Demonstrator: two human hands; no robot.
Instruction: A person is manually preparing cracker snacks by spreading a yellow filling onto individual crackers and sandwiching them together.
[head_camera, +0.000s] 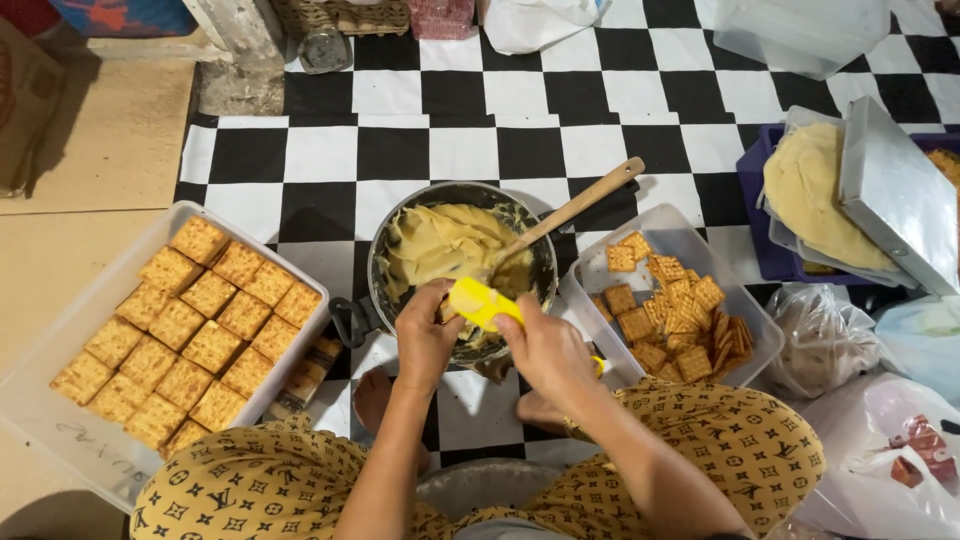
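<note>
Sitting on a black-and-white checked floor mat (500, 110), the person works with both hands directly over the near rim of a metal pot (462, 262). The right hand (548, 350) is closed around a yellow spatula (484, 302), whose blade points toward the left hand. The left hand (424, 335) is curled, fingers together, around a small item at the spatula's tip; what it pinches is hidden by the fingers and cannot be told. The pot holds pale yellow cream, and a wooden spoon (570, 210) stands in it, its handle leaning out over the far right rim.

Left of the pot lies a clear plastic tray (60, 410) with square crackers laid flat in neat rows. Right of the pot, a second clear container (680, 240) holds loose crackers (675, 315) in a heap. Further right sits a purple basket (755, 215) with a mound of pale dough (810, 195) and a metal lid (895, 190) tilted against it.
</note>
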